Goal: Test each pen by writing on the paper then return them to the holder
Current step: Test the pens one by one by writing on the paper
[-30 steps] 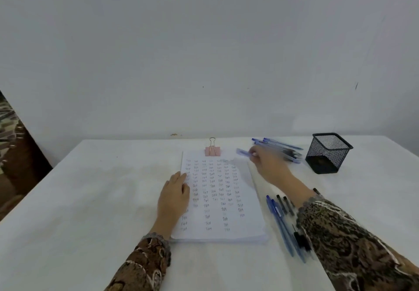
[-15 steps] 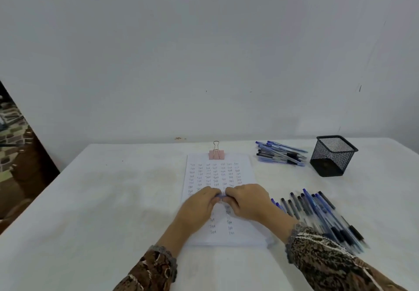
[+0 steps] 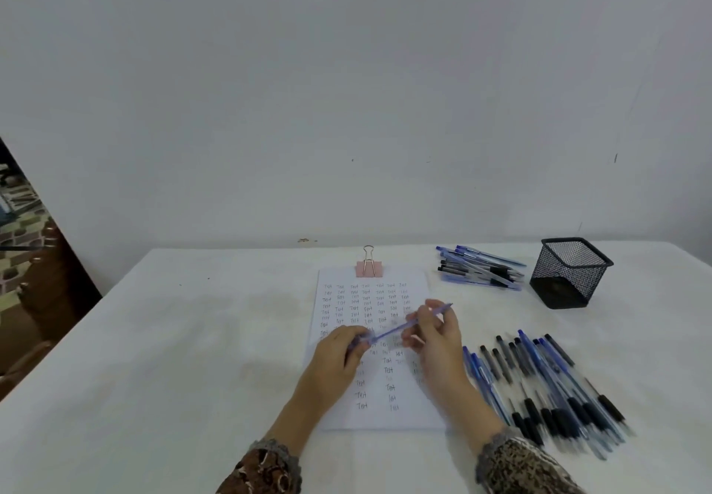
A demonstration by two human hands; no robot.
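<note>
Gripping a blue pen (image 3: 397, 328) just above the clipped paper (image 3: 416, 416), with the left hand (image 3: 339, 362) curled round one end and the right hand (image 3: 437, 343) pinching the barrel, well short of the black mesh holder (image 3: 558, 285). Possibly yanking too hard, flicking ink over the clipped paper or knocking a sleeve (image 3: 520, 466) into the loose pens (image 3: 539, 385) lying just beside the right hand. Working on a white-clothed table (image 3: 192, 339) against a plain white wall (image 3: 346, 108).
</note>
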